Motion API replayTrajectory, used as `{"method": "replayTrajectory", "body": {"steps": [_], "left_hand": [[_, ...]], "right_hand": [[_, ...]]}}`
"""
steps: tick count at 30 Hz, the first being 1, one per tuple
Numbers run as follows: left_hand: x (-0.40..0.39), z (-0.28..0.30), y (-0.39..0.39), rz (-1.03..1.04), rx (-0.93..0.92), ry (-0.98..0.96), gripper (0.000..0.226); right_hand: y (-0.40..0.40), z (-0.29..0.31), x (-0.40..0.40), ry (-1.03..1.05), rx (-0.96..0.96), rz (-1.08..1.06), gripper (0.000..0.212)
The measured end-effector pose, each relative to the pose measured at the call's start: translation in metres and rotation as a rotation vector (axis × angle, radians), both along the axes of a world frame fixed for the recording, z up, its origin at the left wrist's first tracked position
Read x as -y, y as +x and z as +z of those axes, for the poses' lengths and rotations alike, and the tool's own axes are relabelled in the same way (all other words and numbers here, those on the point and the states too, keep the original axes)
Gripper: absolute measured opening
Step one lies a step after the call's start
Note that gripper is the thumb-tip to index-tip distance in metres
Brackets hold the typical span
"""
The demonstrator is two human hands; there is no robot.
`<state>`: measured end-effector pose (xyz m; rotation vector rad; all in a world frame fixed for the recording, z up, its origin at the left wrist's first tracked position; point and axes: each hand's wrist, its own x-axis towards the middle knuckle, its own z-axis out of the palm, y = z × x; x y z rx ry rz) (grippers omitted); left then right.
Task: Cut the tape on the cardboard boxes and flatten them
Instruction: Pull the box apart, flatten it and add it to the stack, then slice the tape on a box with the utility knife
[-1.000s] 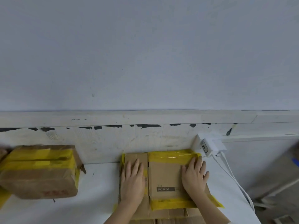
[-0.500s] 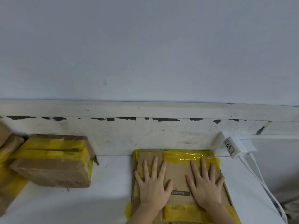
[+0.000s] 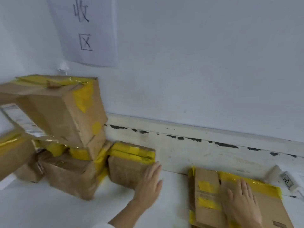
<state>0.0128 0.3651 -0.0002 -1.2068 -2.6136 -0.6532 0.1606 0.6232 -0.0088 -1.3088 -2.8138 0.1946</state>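
1 flattened box [image 3: 246, 201] is lying under the flat right hand [image 3: 241, 204]; the left hand [image 3: 150, 183], fingers straight, is touching a taped box [image 3: 130, 167]; several taped boxes [image 3: 62, 112] are waiting uncut.

Flattened box [image 3: 266, 206], brown with yellow tape, lies flat at 5 o'clock. Small sealed box [image 3: 130, 168] upright at 7 o'clock. Taped boxes [image 3: 60, 112] stacked at 9 o'clock.

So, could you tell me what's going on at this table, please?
A person is breaking down taped cardboard boxes. Their right hand lies flat on a flattened box with yellow tape, on the white table. Their left hand touches the side of a small taped box at the edge of a pile of unflattened boxes by the wall.
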Motion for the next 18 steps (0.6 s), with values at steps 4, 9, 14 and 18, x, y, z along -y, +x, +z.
{"method": "replayTrajectory", "body": {"steps": [4, 9, 14, 18], "left_hand": [[0.077, 0.023, -0.052, 0.028, -0.083, 0.065, 0.030], [0.110, 0.026, -0.107, 0.271, 0.342, 0.024, 0.052], [0.095, 0.027, -0.127, 0.313, 0.700, 0.073, 0.060], [0.092, 0.023, -0.133, 0.355, 0.750, 0.116, 0.066]], "right_hand": [[-0.058, 0.009, 0.075, -0.084, -0.098, 0.137, 0.061], [-0.142, 0.009, 0.181, -0.561, -0.291, 0.253, 0.060], [-0.177, 0.004, 0.213, -0.678, -0.450, 0.064, 0.044], [-0.176, 0.005, 0.209, -0.724, -0.482, 0.042, 0.041]]}}
